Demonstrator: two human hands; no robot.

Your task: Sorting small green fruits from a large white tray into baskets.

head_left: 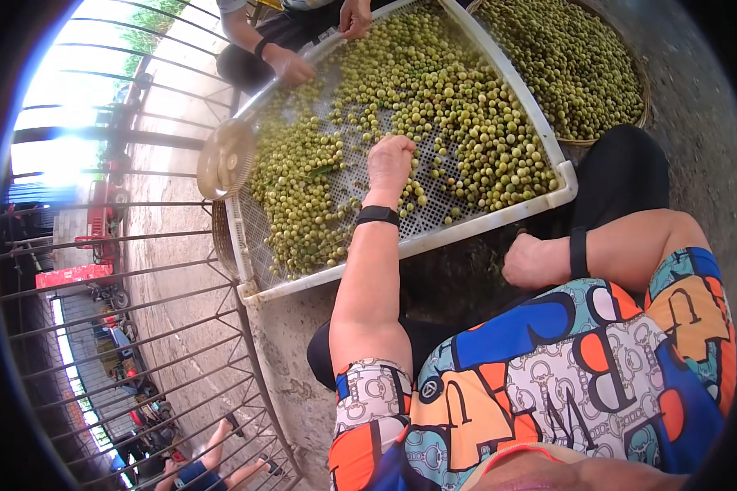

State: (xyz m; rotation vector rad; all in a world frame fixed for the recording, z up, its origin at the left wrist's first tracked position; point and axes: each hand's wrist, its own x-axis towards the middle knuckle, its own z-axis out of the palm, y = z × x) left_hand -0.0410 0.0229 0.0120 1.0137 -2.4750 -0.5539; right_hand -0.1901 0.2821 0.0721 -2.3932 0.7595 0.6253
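Note:
My left hand is over a white plastic mesh tray, its fingers curled down by the bare strip between heaps of small round green fruits. The fingertips are hidden, so I cannot tell whether a fruit is in them. Just outside the tray's near rim, my right hand hangs by my knee with its fingers bent. A small dark spot shows at its fingertips, too small to make out. Looser and larger fruits lie at the right of the tray. A green leaf rests among the left heap.
Another person's hands work at the tray's far edge. A round woven basket full of similar fruits stands at the far right. A yellowish plastic bowl sits by the left corner, beside metal bars. Someone sits beyond the bars.

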